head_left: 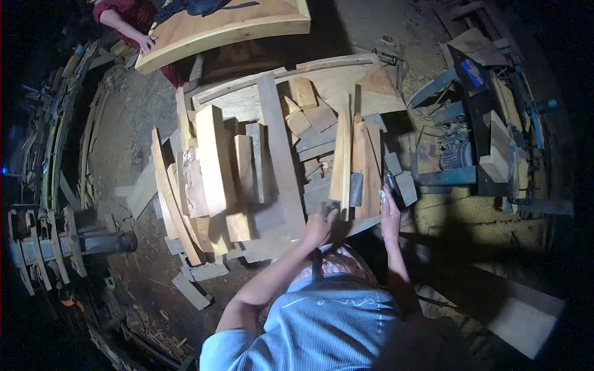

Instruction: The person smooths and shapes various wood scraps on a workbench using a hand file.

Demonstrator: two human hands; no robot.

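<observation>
My left hand point(320, 226) is curled closed at the near end of a narrow pale wood strip point(341, 162). Its fingertips are in shadow, and I cannot tell what they hold. My right hand point(390, 217) is upright along the right edge of a reddish-brown board point(372, 166), its fingers pressed together around something small and partly hidden. A dark slim piece point(390, 180) shows just above those fingers. Between strip and board lies a small grey block point(356, 189). These pieces lie lengthwise, pointing away from me, on a low wooden work surface point(263, 250).
Upright and stacked wood blocks point(214, 162) fill the left of the surface, beside a long grey plank point(281, 154). Beyond stands a wooden table point(241, 28), with another person's hand point(146, 43) on its edge. A machine with a motor point(456, 156) stands to the right.
</observation>
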